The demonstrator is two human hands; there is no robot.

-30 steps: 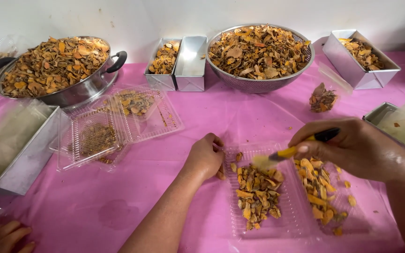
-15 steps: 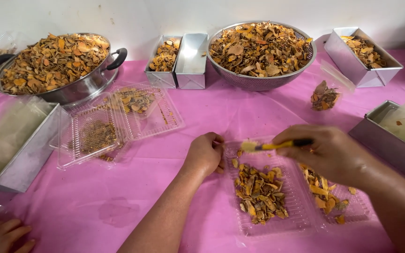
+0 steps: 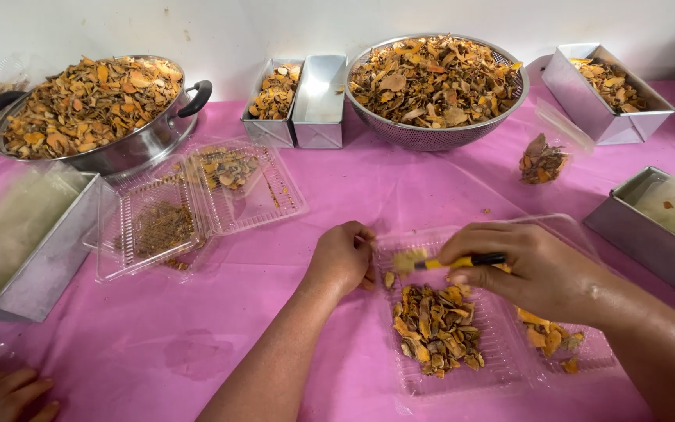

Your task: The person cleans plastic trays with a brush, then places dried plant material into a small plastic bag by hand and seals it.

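Head view, largest to smallest: a pink plastic tablecloth; at lower centre, a clear hinged plastic tray of dried orange-brown slices, now nearer frame centre than half a second ago; the right hand pinching a yellow-handled brush, shifted left onto the tray's upper edge; the left hand, fingers curled on that rim.

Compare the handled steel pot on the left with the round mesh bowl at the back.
The steel pot with black handles has solid, smooth walls; the round wire-mesh bowl is perforated and see-through. The pot carries two handles; the bowl has none. The pot sits at the table's left end, the bowl near the middle, between metal tins. Both are round, silver-coloured and heaped with dried orange-brown slices.
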